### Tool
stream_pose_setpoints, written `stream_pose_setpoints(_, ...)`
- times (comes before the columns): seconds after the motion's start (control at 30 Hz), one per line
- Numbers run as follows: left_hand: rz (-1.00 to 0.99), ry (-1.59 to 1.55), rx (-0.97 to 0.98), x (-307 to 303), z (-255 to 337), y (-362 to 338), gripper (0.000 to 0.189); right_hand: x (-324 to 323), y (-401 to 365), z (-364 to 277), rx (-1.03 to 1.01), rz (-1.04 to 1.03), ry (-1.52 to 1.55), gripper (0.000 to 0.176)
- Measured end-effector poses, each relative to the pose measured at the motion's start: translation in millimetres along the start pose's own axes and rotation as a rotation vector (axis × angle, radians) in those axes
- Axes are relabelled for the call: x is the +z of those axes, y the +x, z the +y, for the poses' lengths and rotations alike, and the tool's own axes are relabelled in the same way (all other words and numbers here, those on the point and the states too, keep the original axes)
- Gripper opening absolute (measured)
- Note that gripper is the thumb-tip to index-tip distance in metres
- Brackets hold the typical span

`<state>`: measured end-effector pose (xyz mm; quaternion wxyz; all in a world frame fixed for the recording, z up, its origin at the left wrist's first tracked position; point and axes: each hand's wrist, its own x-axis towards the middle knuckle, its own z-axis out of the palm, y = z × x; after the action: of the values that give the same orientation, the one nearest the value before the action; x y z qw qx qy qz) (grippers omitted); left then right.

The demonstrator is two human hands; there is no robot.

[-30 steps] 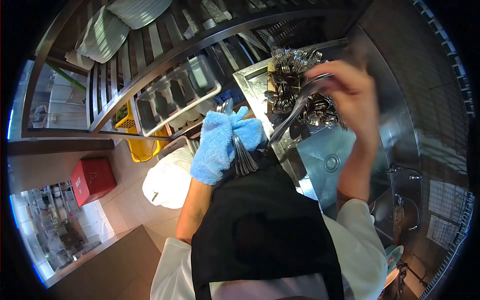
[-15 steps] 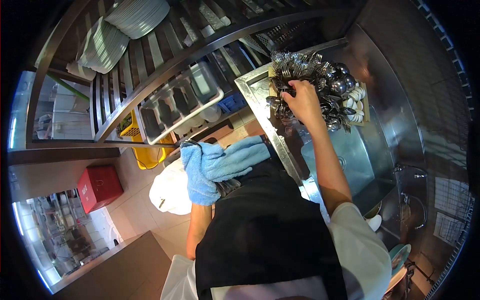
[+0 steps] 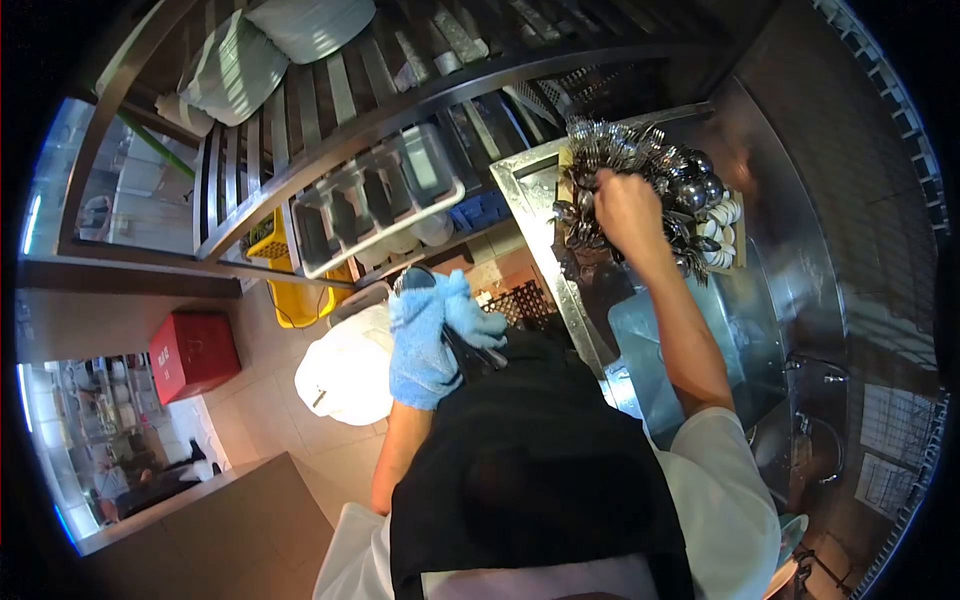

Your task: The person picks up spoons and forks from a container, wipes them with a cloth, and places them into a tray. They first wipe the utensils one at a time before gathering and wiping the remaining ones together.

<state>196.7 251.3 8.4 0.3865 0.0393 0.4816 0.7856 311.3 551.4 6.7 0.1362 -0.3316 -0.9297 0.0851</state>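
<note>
Cutlery pile [image 3: 625, 150] by sink [image 3: 643, 340]; R hand [image 3: 630, 215] at it, fingers curled, can't tell grip. L hand [image 3: 420, 355] left of sink, fingers clutching utensils [image 3: 481, 355] thru blue cloth [image 3: 470, 318].

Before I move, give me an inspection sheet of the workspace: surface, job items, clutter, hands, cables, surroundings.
Surface: metal counter with shiny, possibly wet spots, next to a sink.
Job items: jumbled cutlery pile, forks and spoons, with white pieces beside it.
Clutter: white bundle and yellow tub below the rack.
Hands: right hand at the pile, grip unclear; left hand in a blue cloth, holding cutlery, fingers hidden.
Cables: none certain; a thin dark line shows at the tub.
Surroundings: slatted rack with stacked plates; red box to the left.
</note>
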Motion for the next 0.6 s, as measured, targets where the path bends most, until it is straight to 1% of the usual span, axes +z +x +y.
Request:
stream_pose_setpoints(0.03, -0.073, -0.137, -0.047, 16, 13, -9, 0.007, -13, -2, -4, 0.023, 0.057, -0.001, 0.016)
stream_pose_setpoints(0.07, -0.094, -0.026, -0.036, 27, 25, -16, 0.011, -21, -1, 2, -0.021, 0.065, 0.014, 0.019)
stream_pose_setpoints(0.13, -0.124, 0.083, -0.020, 28, 26, -12, 0.015, -53, 3, 8, -0.105, 0.078, 0.016, 0.027)
stream_pose_setpoints(0.17, -0.148, -0.096, -0.082, 15, 13, -3, 0.019, -76, 2, 9, -0.162, 0.093, 0.054, 0.030)
stream_pose_setpoints(0.2, -0.166, -0.276, -0.144, 5, 1, 4, 0.023, -102, -3, -2, -0.152, 0.155, 0.062, 0.027)
stream_pose_setpoints(0.23, -0.159, -0.282, -0.140, -1, -7, 14, 0.023, -132, -11, -13, -0.126, 0.160, 0.060, 0.032)
stream_pose_setpoints(0.27, -0.247, -0.427, -0.202, -11, -14, 20, 0.026, -157, -17, -6, -0.042, 0.114, 0.356, 0.036)
stream_pose_setpoints(0.3, -0.346, -0.565, -0.260, -17, -16, 23, 0.029, -168, -19, -3, -0.194, 0.125, 0.505, 0.041)
stream_pose_setpoints(0.33, -0.137, -0.089, -0.078, -9, -16, 16, 0.030, -173, -23, -8, -0.153, 0.088, 0.683, 0.041)
stream_pose_setpoints(0.37, -0.243, 0.509, 0.197, -14, -12, 14, 0.015, -174, -28, -17, -0.165, 0.070, 0.700, 0.041)
stream_pose_setpoints(0.4, -0.191, 1.080, 0.528, -18, -8, 12, 0.010, -174, -33, -27, -0.138, -0.092, 0.768, 0.039)
stream_pose_setpoints(0.43, -0.187, 1.276, 0.653, -4, 3, 8, 0.016, -174, -36, -36, -0.105, -0.249, 0.825, 0.037)
stream_pose_setpoints(0.47, -0.189, 1.279, 0.653, -7, 0, 15, 0.016, -152, -37, -42, -0.205, -0.326, 0.806, 0.031)
stream_pose_setpoints(0.5, -0.287, 1.390, 0.779, -12, -8, 26, 0.026, -133, -39, -60, -0.195, -0.441, 0.856, 0.026)
stream_pose_setpoints(0.53, -0.385, 1.202, 0.494, -9, -16, 14, 0.025, -107, -40, -75, -0.335, -0.527, 0.866, 0.021)
stream_pose_setpoints(0.57, -0.412, 0.980, 0.198, -6, -23, 3, 0.023, -62, -54, -87, -0.172, -0.709, 1.041, 0.017)
stream_pose_setpoints(0.6, -0.372, 0.798, -0.059, -3, -31, -9, 0.023, -38, -72, -94, -0.064, -0.756, 1.080, 0.016)
